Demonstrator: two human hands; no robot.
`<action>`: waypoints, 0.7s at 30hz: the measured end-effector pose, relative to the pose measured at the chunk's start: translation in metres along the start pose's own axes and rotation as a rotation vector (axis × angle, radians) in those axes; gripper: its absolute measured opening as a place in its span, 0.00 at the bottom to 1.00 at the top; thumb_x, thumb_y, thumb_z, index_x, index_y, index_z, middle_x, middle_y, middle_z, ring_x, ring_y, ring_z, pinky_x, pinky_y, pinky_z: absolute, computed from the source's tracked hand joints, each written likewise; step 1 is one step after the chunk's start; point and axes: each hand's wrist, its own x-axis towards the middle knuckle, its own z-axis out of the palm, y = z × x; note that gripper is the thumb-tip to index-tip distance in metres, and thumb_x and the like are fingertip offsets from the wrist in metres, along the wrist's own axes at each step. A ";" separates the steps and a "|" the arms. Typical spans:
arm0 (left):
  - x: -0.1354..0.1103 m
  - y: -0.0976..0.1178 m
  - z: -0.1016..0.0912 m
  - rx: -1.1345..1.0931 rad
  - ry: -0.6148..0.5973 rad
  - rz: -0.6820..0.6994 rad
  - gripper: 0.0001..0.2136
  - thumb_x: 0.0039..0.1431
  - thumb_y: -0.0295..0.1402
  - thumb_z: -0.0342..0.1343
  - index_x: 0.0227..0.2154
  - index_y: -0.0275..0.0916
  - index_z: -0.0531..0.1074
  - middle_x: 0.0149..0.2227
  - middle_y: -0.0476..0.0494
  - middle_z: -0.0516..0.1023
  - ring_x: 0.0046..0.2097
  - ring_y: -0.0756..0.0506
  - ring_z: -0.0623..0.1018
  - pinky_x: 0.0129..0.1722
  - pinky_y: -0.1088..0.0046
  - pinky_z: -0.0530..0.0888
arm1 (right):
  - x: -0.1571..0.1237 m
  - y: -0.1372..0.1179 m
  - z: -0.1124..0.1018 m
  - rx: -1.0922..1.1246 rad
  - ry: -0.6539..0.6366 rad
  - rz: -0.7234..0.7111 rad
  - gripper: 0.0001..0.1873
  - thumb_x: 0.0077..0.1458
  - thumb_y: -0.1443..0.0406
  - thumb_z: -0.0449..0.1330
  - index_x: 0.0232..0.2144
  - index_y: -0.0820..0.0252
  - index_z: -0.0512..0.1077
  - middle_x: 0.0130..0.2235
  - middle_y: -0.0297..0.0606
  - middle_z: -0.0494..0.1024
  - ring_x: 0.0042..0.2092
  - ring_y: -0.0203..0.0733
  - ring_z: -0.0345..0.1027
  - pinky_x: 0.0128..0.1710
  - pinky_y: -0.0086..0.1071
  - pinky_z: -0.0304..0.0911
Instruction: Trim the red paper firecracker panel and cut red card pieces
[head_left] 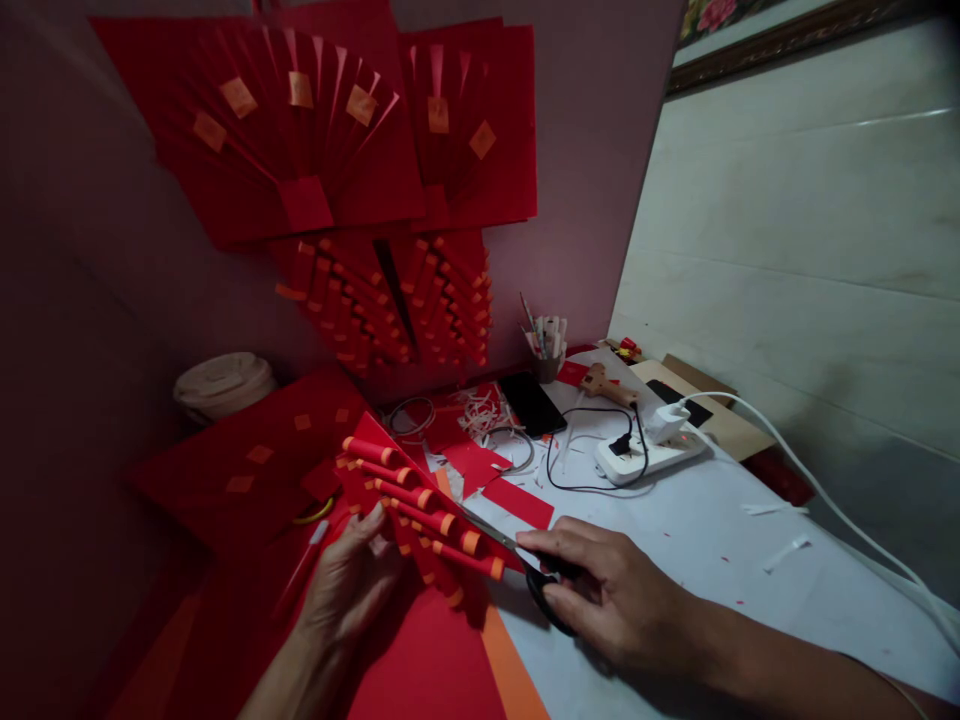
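Observation:
My left hand (pixel 356 575) grips a red paper firecracker decoration (pixel 420 505) from its left side, thumb on the front and the other fingers partly hidden behind. Rows of rolled red paper tubes with orange ends slant across it. On the right, my right hand (pixel 611 590) is closed around the black handles of a pair of scissors (pixel 551 600). The metal blades point up and left, along the red paper edge beside the tubes. Beneath both hands lie red paper sheets (pixel 427 660) and an orange strip (pixel 506 655).
A white power strip (pixel 652 455) with plugged-in cables, a glue gun (pixel 607 385), a black phone (pixel 532 403) and a pen cup (pixel 547 350) stand farther back. Paper shreds (pixel 487 415) litter the table. Finished-looking red fan decorations (pixel 300 140) hang on the wall.

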 end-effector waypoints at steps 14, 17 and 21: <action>0.000 -0.001 -0.001 -0.004 0.030 -0.006 0.14 0.55 0.13 0.49 0.31 0.35 0.76 0.28 0.43 0.83 0.30 0.46 0.83 0.32 0.68 0.83 | 0.000 -0.001 0.001 0.024 0.016 0.030 0.25 0.56 0.69 0.59 0.57 0.56 0.72 0.36 0.40 0.72 0.33 0.40 0.66 0.31 0.33 0.64; 0.001 -0.001 0.000 0.003 0.030 -0.006 0.13 0.56 0.14 0.49 0.31 0.34 0.76 0.29 0.41 0.83 0.30 0.45 0.83 0.33 0.67 0.83 | 0.000 0.001 0.002 0.020 0.017 0.030 0.25 0.56 0.69 0.59 0.56 0.56 0.73 0.35 0.40 0.72 0.32 0.40 0.66 0.31 0.33 0.64; 0.001 -0.002 0.002 0.003 0.038 -0.014 0.14 0.57 0.14 0.47 0.31 0.34 0.76 0.29 0.41 0.83 0.30 0.45 0.83 0.32 0.68 0.83 | 0.000 0.002 0.002 0.020 0.027 0.007 0.25 0.56 0.69 0.59 0.56 0.57 0.73 0.35 0.40 0.72 0.32 0.40 0.66 0.31 0.33 0.63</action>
